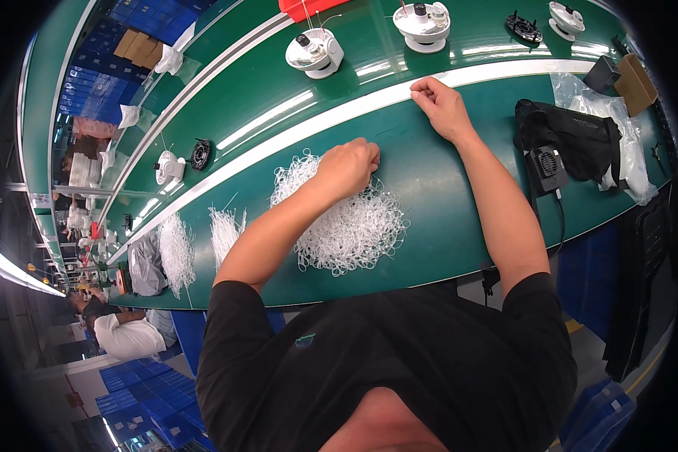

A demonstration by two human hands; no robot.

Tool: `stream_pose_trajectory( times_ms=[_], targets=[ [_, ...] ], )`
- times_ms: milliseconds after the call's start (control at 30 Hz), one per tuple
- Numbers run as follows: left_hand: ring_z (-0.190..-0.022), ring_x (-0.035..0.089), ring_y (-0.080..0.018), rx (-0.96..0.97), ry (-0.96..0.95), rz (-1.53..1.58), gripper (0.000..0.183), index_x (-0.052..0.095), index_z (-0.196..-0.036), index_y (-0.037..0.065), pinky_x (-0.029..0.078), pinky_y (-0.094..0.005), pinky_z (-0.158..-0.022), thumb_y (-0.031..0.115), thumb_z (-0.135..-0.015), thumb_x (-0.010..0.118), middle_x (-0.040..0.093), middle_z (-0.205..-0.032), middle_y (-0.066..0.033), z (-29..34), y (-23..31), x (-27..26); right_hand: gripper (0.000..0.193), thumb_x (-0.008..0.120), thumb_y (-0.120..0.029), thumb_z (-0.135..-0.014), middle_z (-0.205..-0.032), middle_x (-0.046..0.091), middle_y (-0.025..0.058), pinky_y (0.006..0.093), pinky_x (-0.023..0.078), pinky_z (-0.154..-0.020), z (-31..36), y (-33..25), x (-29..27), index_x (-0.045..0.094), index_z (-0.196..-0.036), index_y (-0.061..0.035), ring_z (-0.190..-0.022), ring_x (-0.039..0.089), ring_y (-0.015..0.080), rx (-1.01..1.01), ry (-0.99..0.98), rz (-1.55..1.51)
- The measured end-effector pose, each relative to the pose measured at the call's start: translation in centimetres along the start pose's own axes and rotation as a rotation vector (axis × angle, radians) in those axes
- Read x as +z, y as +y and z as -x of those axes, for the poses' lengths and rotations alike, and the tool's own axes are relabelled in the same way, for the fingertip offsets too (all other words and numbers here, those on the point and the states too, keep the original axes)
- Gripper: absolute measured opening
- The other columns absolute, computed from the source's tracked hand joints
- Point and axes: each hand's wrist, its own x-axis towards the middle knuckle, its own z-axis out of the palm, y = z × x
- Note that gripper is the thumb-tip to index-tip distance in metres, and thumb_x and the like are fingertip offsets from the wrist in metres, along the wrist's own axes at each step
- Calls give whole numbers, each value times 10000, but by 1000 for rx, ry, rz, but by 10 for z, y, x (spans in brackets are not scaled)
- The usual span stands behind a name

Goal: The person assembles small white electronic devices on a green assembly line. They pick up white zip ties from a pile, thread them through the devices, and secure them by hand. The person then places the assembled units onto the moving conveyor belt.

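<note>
A big heap of thin white plastic loops (pixel 350 233), which look like looped cable ties, lies on the green worktable in front of me. Over the upper right part of this heap is my left hand (pixel 346 169), its fingers curled closed; what they hold, if anything, is hidden. My right hand (pixel 441 109) is farther forward and to the right, beside the white strip along the belt. Thumb and fingertips there are pinched together, and anything between them is too small to make out.
Bundles of straight white strips (pixel 177 252) lie left of the heap, by a grey plastic bag (pixel 146 264). White round device housings (pixel 314 54) stand on the green belt (pixel 264 113) beyond. At right are a black mesh bag (pixel 572 135), a small fan unit (pixel 548 167) and clear plastic.
</note>
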Motion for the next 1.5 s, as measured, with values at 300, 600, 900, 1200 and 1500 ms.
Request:
stream_pose_trajectory(
  times_ms=[300, 600, 900, 1200, 1500],
  targets=[
    [-820, 624, -269, 106, 60, 207, 61, 576, -926, 37, 499, -362, -780, 35, -884, 620, 614, -871, -110, -11, -9, -20, 192, 656, -206, -929, -857, 681, 25, 277, 496, -712, 1, -1, -1, 673, -1024, -40, -737, 597, 117, -14, 0, -16],
    [-882, 651, -105, -91, 27, 917, 61, 644, -958, 12, 518, -258, -822, 49, -922, 677, 686, -929, -36, -23, -31, -25, 181, 663, -187, -921, -865, 685, 25, 281, 497, -715, 0, -2, -2, 672, -1025, -39, -742, 600, 117, 2, -6, -16],
    [-749, 628, -99, -215, 297, 922, 149, 707, -963, -1, 509, -262, -614, 140, -917, 696, 695, -863, -34, -46, -39, -31, 173, 666, -187, -915, -842, 682, 36, 292, 498, -711, 0, -3, -1, 672, -1012, -44, -729, 600, 133, -6, 5, -2],
    [-926, 656, -339, -621, 557, 1334, 537, 465, -1259, -126, 623, -388, -748, 347, -1020, 550, 558, -1199, -234, -180, -118, -52, 224, 652, -262, -930, -857, 692, 62, 314, 490, -693, 1, -9, -3, 680, -1016, -57, -721, 605, 173, -1, 66, -2],
    [-916, 681, -297, -393, 432, 1318, 348, 475, -1203, -155, 638, -344, -695, 134, -1015, 434, 612, -1144, -234, -175, -87, -44, 417, 606, -323, -978, -1077, 643, 109, 309, 472, -831, -8, -14, -12, 641, -1243, -3, -935, 592, 185, 138, 110, -212]
  ],
)
